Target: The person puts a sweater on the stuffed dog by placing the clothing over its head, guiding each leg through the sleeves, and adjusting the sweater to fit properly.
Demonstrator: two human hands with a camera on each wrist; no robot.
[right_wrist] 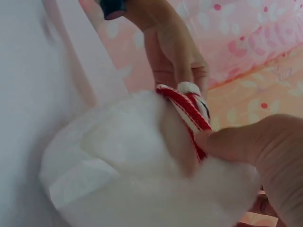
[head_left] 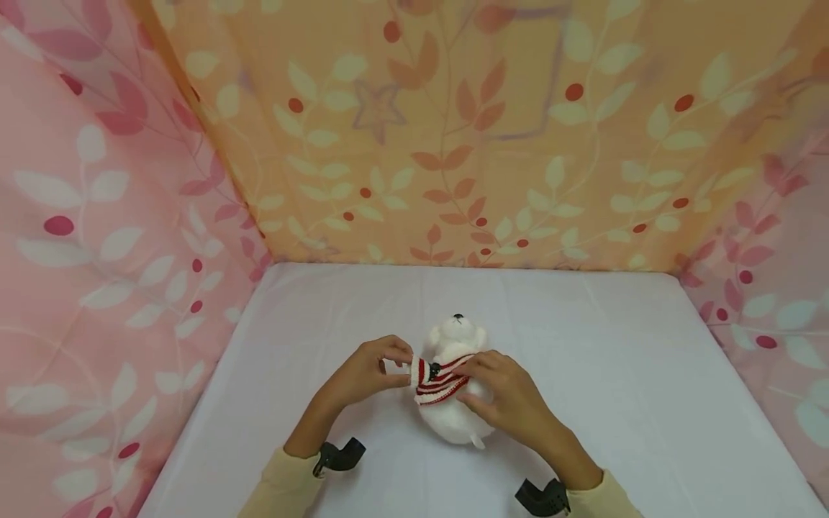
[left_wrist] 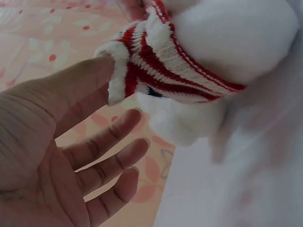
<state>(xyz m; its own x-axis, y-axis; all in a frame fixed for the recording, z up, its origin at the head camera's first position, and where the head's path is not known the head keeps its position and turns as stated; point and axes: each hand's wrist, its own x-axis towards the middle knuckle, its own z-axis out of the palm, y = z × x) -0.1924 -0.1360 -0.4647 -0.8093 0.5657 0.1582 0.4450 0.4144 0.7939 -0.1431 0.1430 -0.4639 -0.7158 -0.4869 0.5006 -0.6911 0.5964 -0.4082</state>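
A white plush bear (head_left: 453,424) lies on its back, its head and dark nose toward the far side. Around its upper body sits a small knitted sweater (head_left: 442,388) in red and white stripes with a dark patch on the front. My left hand (head_left: 372,370) holds the white cuff (left_wrist: 117,78) of one sleeve; its other three fingers are spread loose below. On the other side, my right hand (head_left: 508,388) grips the sweater, thumb at the red-edged hem (right_wrist: 196,137) and fingers over the front. The bear's far arm is partly hidden by that hand.
The bear lies on a table with a white cloth (head_left: 311,309). Behind it hangs an orange leaf-print curtain (head_left: 440,144), with pink printed curtains (head_left: 97,288) at both sides. Black wrist cameras (head_left: 342,455) sit on both forearms at the sleeve ends.
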